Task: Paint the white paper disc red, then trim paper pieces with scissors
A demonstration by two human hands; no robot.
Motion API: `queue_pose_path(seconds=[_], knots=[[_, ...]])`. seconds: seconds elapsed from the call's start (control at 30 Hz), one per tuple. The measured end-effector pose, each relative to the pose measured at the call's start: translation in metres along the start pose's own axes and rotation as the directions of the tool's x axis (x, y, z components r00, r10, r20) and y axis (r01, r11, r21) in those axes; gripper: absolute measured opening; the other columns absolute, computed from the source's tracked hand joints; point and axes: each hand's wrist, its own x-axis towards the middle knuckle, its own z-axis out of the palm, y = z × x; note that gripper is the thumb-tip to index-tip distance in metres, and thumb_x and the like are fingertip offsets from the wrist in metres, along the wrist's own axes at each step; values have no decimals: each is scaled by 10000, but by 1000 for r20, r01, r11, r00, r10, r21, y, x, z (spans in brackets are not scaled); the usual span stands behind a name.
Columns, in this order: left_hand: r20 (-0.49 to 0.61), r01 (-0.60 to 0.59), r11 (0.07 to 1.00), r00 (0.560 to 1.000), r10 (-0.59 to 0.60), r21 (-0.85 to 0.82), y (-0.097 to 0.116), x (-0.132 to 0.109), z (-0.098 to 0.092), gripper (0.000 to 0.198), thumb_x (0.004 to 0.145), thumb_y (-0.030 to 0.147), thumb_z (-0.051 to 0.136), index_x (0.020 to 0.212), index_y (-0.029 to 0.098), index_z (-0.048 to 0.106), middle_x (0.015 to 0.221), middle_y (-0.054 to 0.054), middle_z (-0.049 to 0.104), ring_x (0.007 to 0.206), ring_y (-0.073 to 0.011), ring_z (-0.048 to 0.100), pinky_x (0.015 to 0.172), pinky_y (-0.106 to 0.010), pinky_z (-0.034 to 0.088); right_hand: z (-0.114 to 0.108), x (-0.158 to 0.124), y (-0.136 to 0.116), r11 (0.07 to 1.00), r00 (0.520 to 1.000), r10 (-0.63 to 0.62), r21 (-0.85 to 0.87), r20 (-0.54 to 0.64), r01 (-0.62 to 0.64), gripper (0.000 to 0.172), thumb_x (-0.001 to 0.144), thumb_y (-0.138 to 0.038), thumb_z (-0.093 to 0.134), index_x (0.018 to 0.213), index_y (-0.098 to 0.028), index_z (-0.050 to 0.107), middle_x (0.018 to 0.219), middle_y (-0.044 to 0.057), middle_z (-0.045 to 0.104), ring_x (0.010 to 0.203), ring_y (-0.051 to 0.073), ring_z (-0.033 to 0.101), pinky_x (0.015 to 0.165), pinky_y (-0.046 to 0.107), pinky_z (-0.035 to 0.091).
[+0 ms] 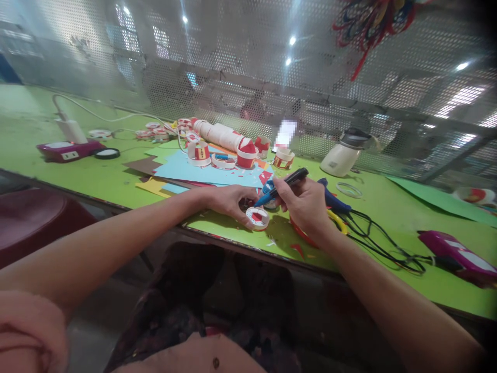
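My left hand [235,203] grips the rim of a small round white paper piece [258,218] with a red centre and dark marks around its ring, at the table's front edge. In my right hand [306,204] is a blue marker pen [267,197] with a black end, held like a writing tool. Its tip points down at the upper edge of the round piece; whether it touches I cannot tell. Behind the marker sits a small blue-and-clear object, partly hidden by my right hand. Red and yellow rings [338,221] lie beside my right wrist.
Blue paper sheets [186,170] and red scraps lie behind my hands. Several red-and-white paper cups [247,153] and a long white paper roll [217,134] stand farther back. At right are a cream kettle [339,158], black cables [382,241] and a purple power strip [458,256]; another purple strip [70,150] lies left.
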Motion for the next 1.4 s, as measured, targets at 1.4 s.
queue_pose_path(seconds=[1.4], knots=[[9, -5, 998, 1000, 5, 69, -1, 0, 0, 487, 665, 447, 735, 1034, 162, 597, 1004, -45, 571, 915, -197, 515, 798, -292, 402, 6, -4, 2, 993, 996, -19, -111, 91, 29, 355, 813, -440, 635, 603, -180, 515, 502, -21, 528, 449, 91, 447, 439, 242, 340]])
